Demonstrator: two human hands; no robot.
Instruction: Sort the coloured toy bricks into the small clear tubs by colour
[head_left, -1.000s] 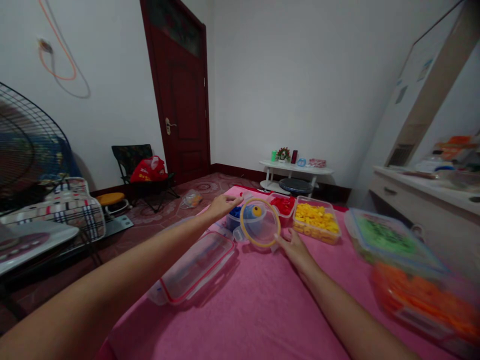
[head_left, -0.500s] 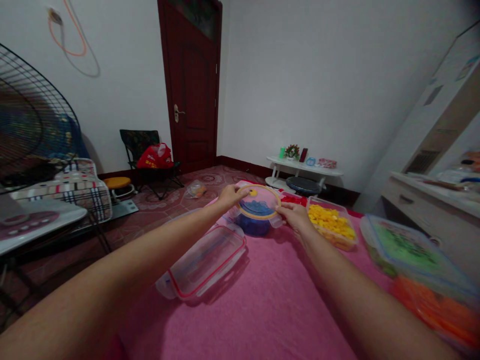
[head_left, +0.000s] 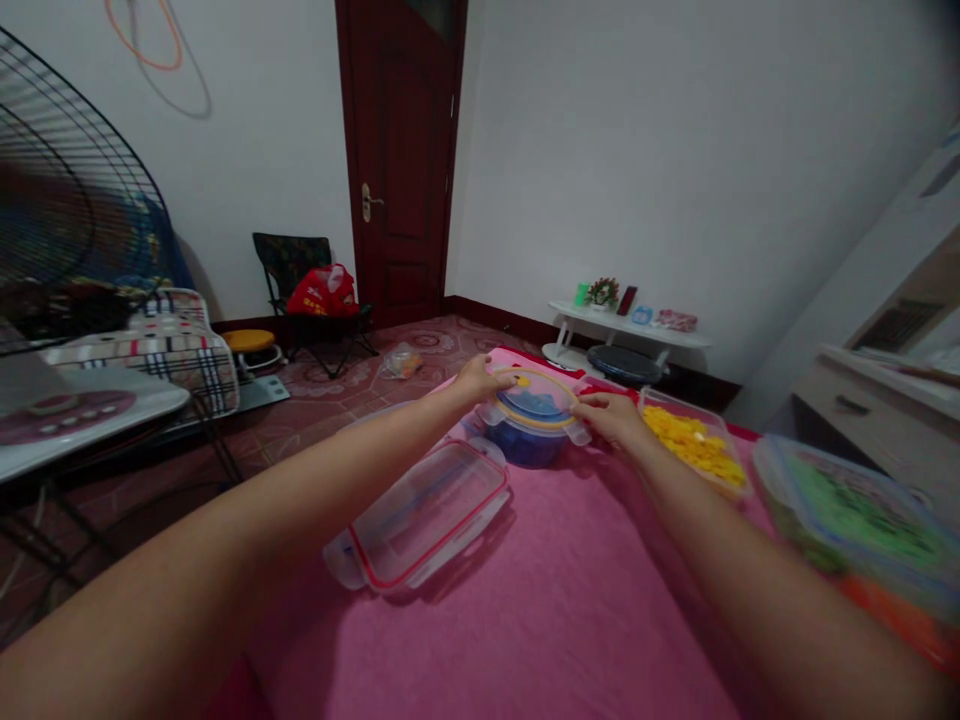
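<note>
A clear round lid with a yellow sealing ring lies nearly flat over the top of a round container with blue contents. I cannot tell whether it is fully seated. My left hand grips the lid's left edge, thumb across its top. At the right rim, my right hand pinches the edge near a side flap. Just in front of the container, a rectangular clear lid with a red seal rests on the pink cloth.
To the right stand a clear box of yellow pieces and a lidded box with green contents, with orange contents nearer me. A fan is at far left. Beyond are a low white shelf and a folding chair.
The round lid has come down from a tilt to lie flatter over the blue container, with both hands still on it. My view has shifted slightly left and downward.
</note>
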